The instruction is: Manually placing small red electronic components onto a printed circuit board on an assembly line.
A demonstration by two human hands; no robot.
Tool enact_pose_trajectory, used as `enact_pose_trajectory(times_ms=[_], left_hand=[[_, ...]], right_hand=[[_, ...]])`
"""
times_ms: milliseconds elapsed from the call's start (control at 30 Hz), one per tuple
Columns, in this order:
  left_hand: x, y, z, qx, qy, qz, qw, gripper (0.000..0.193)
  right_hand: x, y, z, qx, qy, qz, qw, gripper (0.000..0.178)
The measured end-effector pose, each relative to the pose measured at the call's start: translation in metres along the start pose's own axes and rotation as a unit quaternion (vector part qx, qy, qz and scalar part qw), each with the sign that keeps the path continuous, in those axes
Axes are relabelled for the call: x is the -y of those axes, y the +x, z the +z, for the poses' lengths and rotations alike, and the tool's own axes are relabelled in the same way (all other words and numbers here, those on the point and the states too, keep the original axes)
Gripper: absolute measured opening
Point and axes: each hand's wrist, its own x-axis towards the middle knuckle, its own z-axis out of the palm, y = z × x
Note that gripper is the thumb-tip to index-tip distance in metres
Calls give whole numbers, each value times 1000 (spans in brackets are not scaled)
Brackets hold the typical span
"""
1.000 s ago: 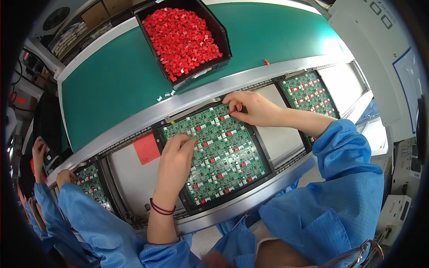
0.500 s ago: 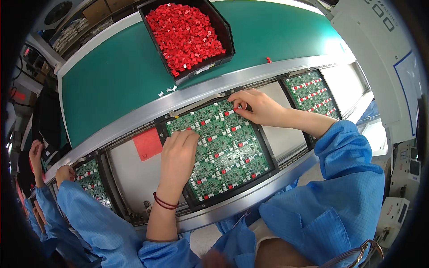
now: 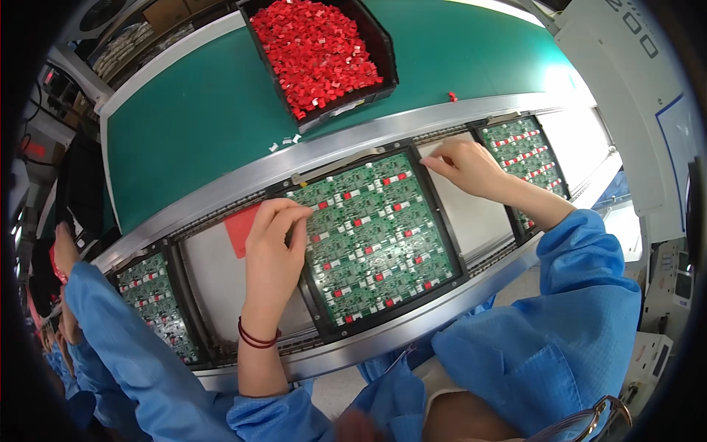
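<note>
Circuit board (image 3: 388, 237): left hand (image 3: 271, 254) at left edge, right hand (image 3: 471, 169) opposite.

My left grip (image 3: 271, 258) and right grip (image 3: 473, 169) make two. I count three green circuit boards (image 3: 383, 243), one black bin (image 3: 386, 60), one red sheet (image 3: 241, 228), three loose white pieces (image 3: 286, 141) and at least one loose red piece (image 3: 453, 96) — the red heap (image 3: 317, 59) is too many to count.
</note>
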Motion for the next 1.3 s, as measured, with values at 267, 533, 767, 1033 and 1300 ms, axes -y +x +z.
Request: enact_pose_trajectory(times_ms=[267, 533, 767, 1033, 1300], left_hand=[[-23, 22, 30, 17, 68, -26, 997, 12], [-16, 35, 79, 32, 167, -29, 985, 19], [-12, 39, 82, 34, 189, -14, 981, 26], [-14, 34, 87, 34, 317, 53, 946, 23], [-19, 34, 95, 2, 368, 78, 926, 21]], right_hand=[[-20, 8, 8, 155, 152, 18, 976, 45], [-37, 53, 7, 138, 163, -154, 965, 28], [-22, 130, -28, -144, 128, -185, 964, 15], [-9, 167, -12, -225, -94, -173, 954, 21], [-14, 165, -8, -234, -170, -202, 936, 26]])
